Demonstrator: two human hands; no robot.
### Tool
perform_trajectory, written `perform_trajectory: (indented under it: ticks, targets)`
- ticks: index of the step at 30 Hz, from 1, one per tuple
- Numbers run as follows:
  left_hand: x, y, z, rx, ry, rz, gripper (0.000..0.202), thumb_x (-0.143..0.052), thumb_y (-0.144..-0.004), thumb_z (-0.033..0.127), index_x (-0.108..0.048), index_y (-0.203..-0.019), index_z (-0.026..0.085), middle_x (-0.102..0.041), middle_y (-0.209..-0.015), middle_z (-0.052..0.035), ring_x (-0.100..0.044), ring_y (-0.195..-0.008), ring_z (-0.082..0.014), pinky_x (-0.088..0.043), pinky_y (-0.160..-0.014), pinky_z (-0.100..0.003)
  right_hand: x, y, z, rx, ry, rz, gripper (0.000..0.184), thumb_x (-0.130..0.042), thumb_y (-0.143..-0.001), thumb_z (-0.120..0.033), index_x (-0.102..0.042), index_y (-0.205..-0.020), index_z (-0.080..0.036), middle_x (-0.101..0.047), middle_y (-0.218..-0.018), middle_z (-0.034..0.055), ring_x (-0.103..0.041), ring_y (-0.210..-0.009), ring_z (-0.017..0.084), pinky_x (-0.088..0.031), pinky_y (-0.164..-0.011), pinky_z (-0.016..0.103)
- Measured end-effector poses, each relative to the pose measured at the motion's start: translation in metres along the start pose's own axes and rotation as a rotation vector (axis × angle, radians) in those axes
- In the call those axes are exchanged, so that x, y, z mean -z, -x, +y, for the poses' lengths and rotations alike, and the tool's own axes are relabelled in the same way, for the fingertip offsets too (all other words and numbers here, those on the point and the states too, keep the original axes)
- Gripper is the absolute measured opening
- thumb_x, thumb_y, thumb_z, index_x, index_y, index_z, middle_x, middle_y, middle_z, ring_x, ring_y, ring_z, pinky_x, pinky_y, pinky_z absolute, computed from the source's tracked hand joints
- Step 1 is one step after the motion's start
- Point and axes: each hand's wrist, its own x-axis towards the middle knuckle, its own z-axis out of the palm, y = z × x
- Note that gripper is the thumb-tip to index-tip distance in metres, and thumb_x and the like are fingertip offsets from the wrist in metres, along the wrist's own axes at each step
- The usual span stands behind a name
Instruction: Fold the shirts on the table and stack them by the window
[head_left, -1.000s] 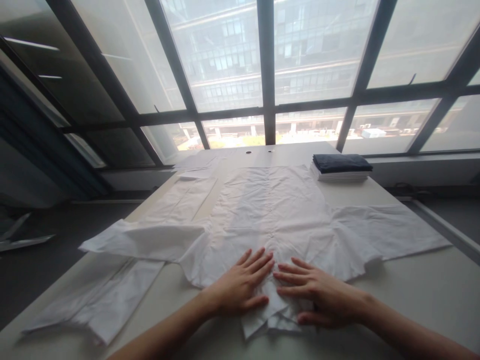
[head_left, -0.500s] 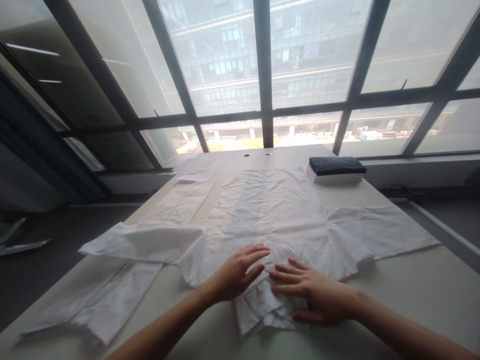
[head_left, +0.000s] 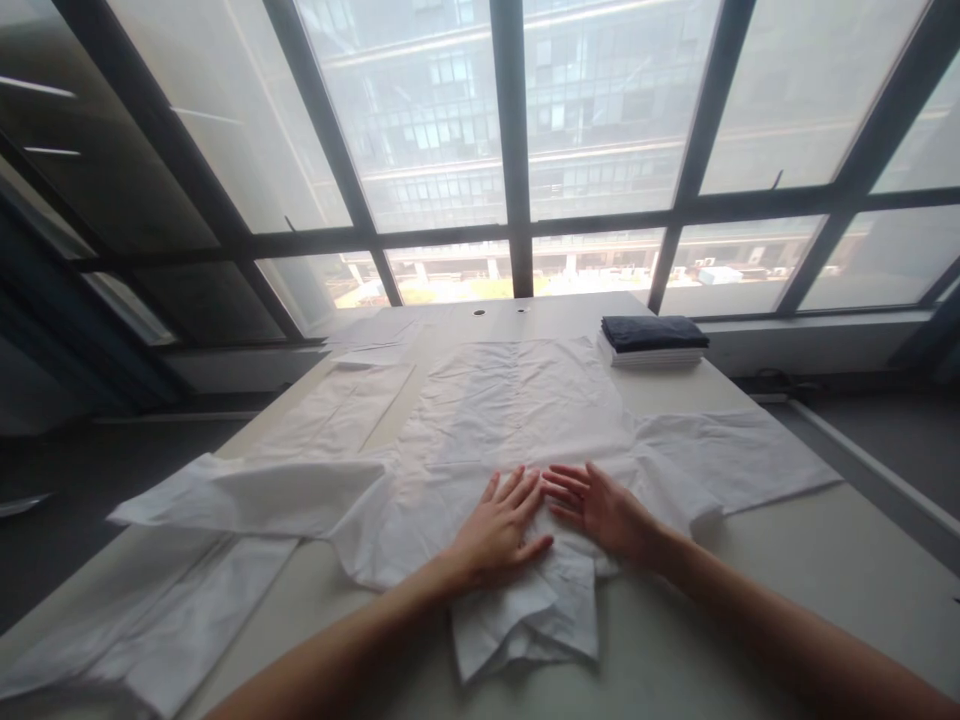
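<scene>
A white button-up shirt [head_left: 517, 410] lies spread front-up on the pale table [head_left: 787, 590], sleeves out to both sides, its collar end bunched toward me. My left hand [head_left: 499, 530] lies flat on the shirt's middle, fingers stretched and apart. My right hand [head_left: 596, 505] rests flat beside it, fingers pointing left and almost touching the left hand's fingertips. Neither hand grips anything.
A stack of folded clothes [head_left: 652, 340], dark on top and white beneath, sits at the far right of the table. More white cloth [head_left: 150, 620] hangs over the near left corner and another white piece [head_left: 352, 400] lies far left. Large windows stand behind.
Both hands slid away from me along the shirt's middle, from the collar area up toward the chest. The collar end now lies uncovered and bunched near the table edge.
</scene>
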Motion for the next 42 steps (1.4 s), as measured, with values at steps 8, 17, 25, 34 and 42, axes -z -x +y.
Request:
perform_trajectory:
  ticks: [8, 17, 25, 34, 42]
  targets:
    - [0.002, 0.002, -0.002, 0.004, -0.014, -0.044, 0.076, -0.038, -0.099, 0.065, -0.022, -0.161, 0.025, -0.019, -0.168, -0.0081, -0.008, -0.156, -0.0307, -0.007, -0.124, -0.054, 0.079, -0.008, -0.066, 0.136, -0.297, 0.430, 0.034, -0.037, -0.104, -0.037, -0.056, -0.124, -0.017, -0.059, -0.138, 0.0208, -0.066, -0.119, 0.027, -0.058, -0.092, 0.051]
    - [0.003, 0.002, -0.001, 0.001, -0.003, -0.032, 0.075, -0.040, -0.098, 0.065, -0.025, -0.161, 0.025, -0.021, -0.168, -0.0081, -0.009, -0.156, -0.0304, -0.009, -0.125, -0.053, 0.112, -0.005, -0.101, 0.464, -0.253, 0.735, 0.033, -0.036, -0.102, -0.032, -0.065, -0.111, -0.019, -0.065, -0.128, 0.0145, -0.065, -0.119, 0.020, -0.053, -0.104, 0.045]
    - [0.003, 0.002, 0.001, -0.002, -0.006, -0.020, 0.077, -0.039, -0.099, 0.065, -0.021, -0.162, 0.023, -0.020, -0.168, -0.0080, -0.007, -0.156, -0.0306, -0.008, -0.125, -0.053, -0.001, 0.000, -0.015, 0.231, -0.101, 0.119, 0.052, -0.040, -0.098, -0.059, -0.068, -0.122, -0.023, -0.064, -0.139, 0.0103, -0.052, -0.136, 0.025, -0.033, -0.119, 0.053]
    - [0.002, 0.002, -0.001, 0.005, -0.019, -0.028, 0.078, -0.040, -0.098, 0.066, -0.022, -0.161, 0.025, -0.019, -0.168, -0.0075, -0.010, -0.155, -0.0301, -0.009, -0.125, -0.052, 0.036, 0.000, -0.001, 0.177, -0.202, 0.359, 0.038, -0.040, -0.100, -0.046, -0.067, -0.111, -0.022, -0.067, -0.131, 0.0121, -0.058, -0.131, 0.023, -0.041, -0.115, 0.049]
    - [0.003, 0.002, -0.001, 0.008, -0.007, -0.040, 0.078, -0.039, -0.098, 0.066, -0.023, -0.161, 0.025, -0.019, -0.168, -0.0078, -0.010, -0.156, -0.0298, -0.008, -0.125, -0.052, 0.056, 0.004, -0.034, 0.534, -0.170, 0.807, 0.030, -0.043, -0.092, -0.026, -0.070, -0.104, -0.026, -0.072, -0.121, 0.0037, -0.061, -0.125, 0.015, -0.040, -0.118, 0.039]
